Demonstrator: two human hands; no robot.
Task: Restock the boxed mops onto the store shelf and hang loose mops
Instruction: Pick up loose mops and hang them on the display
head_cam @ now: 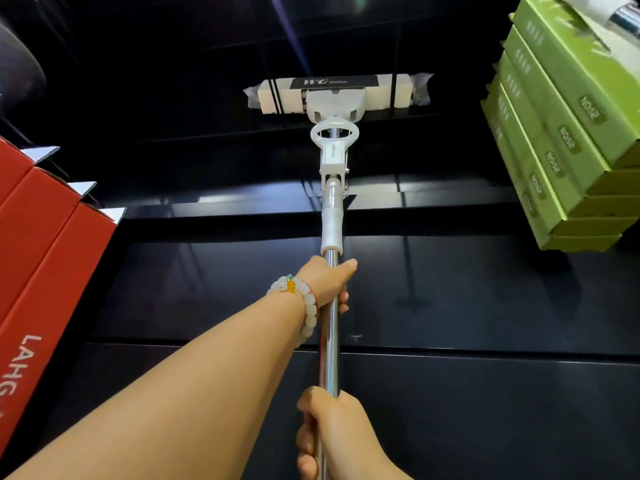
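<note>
Gripping the steel pole, the left hand point(329, 282) above the right hand point(329, 427), both hold the loose mop point(337, 95) raised against the dark back panel point(173, 81); swaying sideways could knock the green boxes point(561, 133).

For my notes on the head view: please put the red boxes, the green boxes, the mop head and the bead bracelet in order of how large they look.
1. red boxes and green boxes: alike, both cut off by the frame
2. mop head
3. bead bracelet
</note>
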